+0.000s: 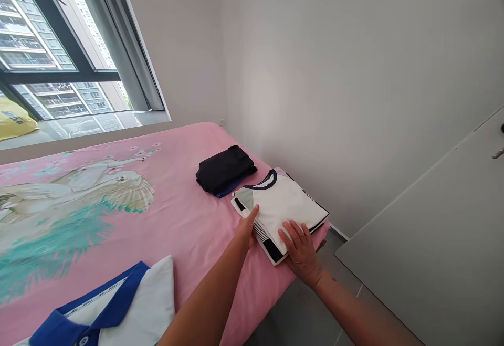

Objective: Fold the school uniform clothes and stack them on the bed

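A person's right hand (301, 249) lies with fingers spread across a folded white shirt (289, 199) on a pink bedsheet (197, 241), while the left hand (247, 230) sets its thumb on the near left edge, its other fingers hidden and its grip impossible to tell. Just beyond the left hand sits a folded black garment (225, 169); nearer the body, to its left, a white polo (155, 293) shows a blue collar whose inner band carries lettering too small to read. Far left of both hands, a yellow bag (16, 117) bears illegible dark print.
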Demonstrator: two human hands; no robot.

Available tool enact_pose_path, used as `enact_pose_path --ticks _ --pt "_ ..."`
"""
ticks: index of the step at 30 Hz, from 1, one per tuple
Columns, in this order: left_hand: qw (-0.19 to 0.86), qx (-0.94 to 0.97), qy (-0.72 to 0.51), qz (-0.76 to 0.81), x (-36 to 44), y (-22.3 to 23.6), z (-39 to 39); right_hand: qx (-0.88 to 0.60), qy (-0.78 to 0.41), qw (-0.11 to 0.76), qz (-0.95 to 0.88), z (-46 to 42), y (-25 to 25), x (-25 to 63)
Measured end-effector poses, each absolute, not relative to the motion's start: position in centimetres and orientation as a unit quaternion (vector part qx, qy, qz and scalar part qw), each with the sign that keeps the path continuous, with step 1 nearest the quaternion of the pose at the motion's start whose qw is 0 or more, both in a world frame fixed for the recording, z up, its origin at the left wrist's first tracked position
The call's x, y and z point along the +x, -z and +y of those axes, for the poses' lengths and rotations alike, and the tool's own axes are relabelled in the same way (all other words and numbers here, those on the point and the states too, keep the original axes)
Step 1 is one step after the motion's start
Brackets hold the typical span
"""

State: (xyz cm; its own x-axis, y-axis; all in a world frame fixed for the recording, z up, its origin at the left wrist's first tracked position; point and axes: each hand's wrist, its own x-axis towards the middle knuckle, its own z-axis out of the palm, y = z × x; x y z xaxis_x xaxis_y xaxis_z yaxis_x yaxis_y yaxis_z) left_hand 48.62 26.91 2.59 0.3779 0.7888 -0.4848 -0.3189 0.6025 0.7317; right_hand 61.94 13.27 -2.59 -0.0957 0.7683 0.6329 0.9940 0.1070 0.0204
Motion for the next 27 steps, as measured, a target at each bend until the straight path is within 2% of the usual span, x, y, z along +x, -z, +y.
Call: enact_pose_path --ticks 7,16,21,27 --pt "0.689 0.311 -0.422 0.501 48.7 -2.9 26.4 -0.649 0.215 0.251 -0.685 13.4 1.6 60.5" --pt "0.666 0.335 -0.447 0.494 42.4 -3.7 24.1 -0.627 0.211 0.294 -0.69 11.6 0.3 53.8" --pt "0.667 0.325 -0.421 0.521 39.1 -2.7 22.0 -0.602 0.183 0.28 -0.725 9.1 1.0 51.9" --pt "0.619 0.36 -0.418 0.558 36.3 -2.5 18.7 -0.637 0.106 0.272 -0.713 9.9 -4.1 51.4"
